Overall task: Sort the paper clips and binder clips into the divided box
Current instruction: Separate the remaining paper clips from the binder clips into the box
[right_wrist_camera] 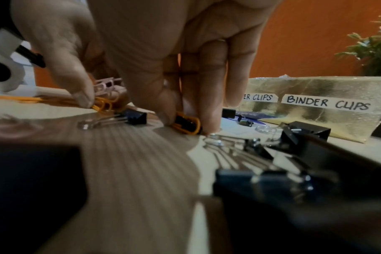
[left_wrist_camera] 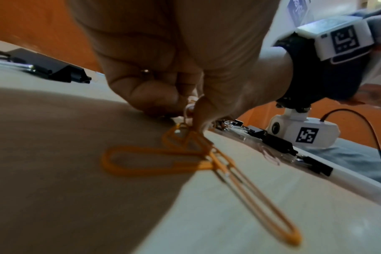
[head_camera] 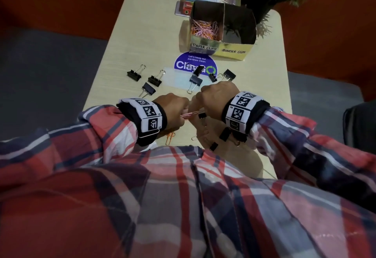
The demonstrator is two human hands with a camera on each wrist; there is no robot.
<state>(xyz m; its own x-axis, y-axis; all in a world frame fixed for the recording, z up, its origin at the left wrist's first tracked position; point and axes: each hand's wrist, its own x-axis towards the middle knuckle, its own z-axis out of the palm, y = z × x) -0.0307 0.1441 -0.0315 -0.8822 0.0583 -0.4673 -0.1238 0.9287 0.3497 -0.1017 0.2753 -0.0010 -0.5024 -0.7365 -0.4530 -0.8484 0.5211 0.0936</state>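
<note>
Loose black binder clips (head_camera: 155, 80) ring both hands: seven lie from 10 to 1 o'clock, about four more at 5 o'clock by the right wrist. The left hand (head_camera: 173, 108) pinches pink paper clips (head_camera: 189, 114); the right hand (right_wrist_camera: 178, 72) pinches an orange paper clip (right_wrist_camera: 188, 124) on the pale wooden table (head_camera: 122, 58). The divided box (head_camera: 221, 49) stands at 12 o'clock, its left cell heaped with paper clips. Orange wall behind.

The right hand (right_wrist_camera: 185, 60) pinched an orange paper clip (right_wrist_camera: 188, 124) against the table (right_wrist_camera: 141, 163). Black binder clips (right_wrist_camera: 261, 175) lay nearby. The divided box (right_wrist_camera: 315, 111) stood beyond, labelled "BINDER CLIPS".
</note>
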